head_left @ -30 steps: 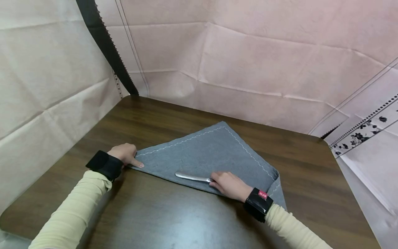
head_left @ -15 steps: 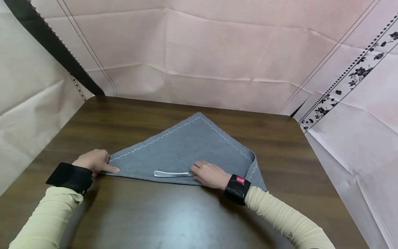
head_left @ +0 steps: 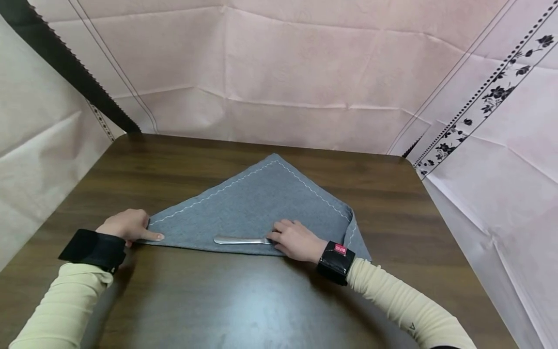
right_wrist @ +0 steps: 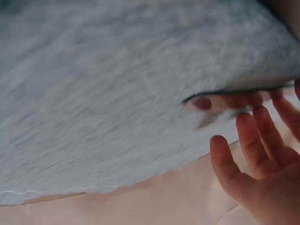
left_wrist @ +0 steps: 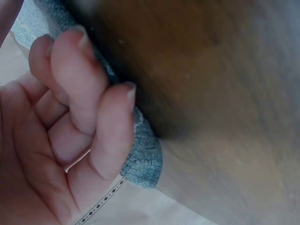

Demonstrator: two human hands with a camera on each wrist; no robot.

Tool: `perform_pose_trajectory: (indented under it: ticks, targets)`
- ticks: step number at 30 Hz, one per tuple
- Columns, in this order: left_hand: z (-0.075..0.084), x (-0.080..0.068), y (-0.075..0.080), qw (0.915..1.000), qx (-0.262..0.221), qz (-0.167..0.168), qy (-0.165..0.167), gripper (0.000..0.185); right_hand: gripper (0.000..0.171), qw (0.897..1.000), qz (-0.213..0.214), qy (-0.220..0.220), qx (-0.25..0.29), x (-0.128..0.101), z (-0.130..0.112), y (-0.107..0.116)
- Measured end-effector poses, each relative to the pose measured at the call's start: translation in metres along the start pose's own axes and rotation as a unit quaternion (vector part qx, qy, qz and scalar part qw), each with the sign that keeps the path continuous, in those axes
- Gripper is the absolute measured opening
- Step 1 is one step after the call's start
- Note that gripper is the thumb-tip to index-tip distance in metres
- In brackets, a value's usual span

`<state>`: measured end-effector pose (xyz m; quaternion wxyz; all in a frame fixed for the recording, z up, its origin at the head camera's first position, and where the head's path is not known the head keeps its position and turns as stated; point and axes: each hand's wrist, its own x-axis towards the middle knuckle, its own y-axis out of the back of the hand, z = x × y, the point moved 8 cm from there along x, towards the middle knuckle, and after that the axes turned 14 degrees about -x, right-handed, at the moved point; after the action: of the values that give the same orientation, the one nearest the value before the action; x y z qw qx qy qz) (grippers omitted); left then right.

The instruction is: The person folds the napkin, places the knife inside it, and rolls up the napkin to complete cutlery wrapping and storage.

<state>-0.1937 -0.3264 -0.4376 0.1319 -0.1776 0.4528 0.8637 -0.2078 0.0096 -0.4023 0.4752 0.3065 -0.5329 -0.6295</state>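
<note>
The left hand point(head_left: 126, 226) pins the nine o'clock corner of the folded grey napkin point(head_left: 261, 203) to the wooden table point(head_left: 244, 300), index finger straight. At five o'clock, the right hand point(head_left: 296, 239) grasps the butter knife point(head_left: 237, 240) lying along the napkin's near fold

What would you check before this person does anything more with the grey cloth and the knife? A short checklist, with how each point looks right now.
1. Grey stitched cloth napkin folded into a triangle, flat on the dark wooden table: ok.
2. Left hand pins the napkin's left corner, forefinger stretched along the fold: ok.
3. Silver metal butter knife lies on the napkin, along its near folded edge: ok.
4. Right hand is on the knife's handle end: ok; how firmly its fingers grip, cannot tell.
5. Napkin's right corner lies flat: not ok, the layers gape slightly beside the right wrist.
6. Knife fully inside the cloth's edge: cannot tell, the right hand hides the handle.
</note>
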Motion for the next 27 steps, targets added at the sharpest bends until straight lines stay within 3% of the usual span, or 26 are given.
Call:
perform_pose_trajectory:
  ticks: [7,13,17,24,27]
  targets:
    - [-0.003,-0.008,0.007,0.9999,-0.001,0.011,0.004,0.056,0.025,0.995,-0.016,-0.011,0.1,-0.009,0.038,0.02]
    - [-0.007,-0.013,0.015,0.9999,0.0,0.013,0.01,0.057,0.028,0.972,0.027,-0.076,0.219,-0.023,0.093,0.057]
    - [-0.01,-0.016,0.017,0.9998,-0.002,0.014,0.014,0.058,0.028,0.964,0.038,-0.12,0.234,-0.038,0.124,0.065]
    - [-0.017,-0.025,0.023,0.9994,-0.013,0.022,0.025,0.06,0.028,0.956,0.005,-0.192,0.22,-0.066,0.165,0.053]
    - [-0.02,-0.03,0.026,0.9993,-0.016,0.022,0.026,0.059,0.03,0.944,-0.009,-0.236,0.229,-0.077,0.185,0.045]
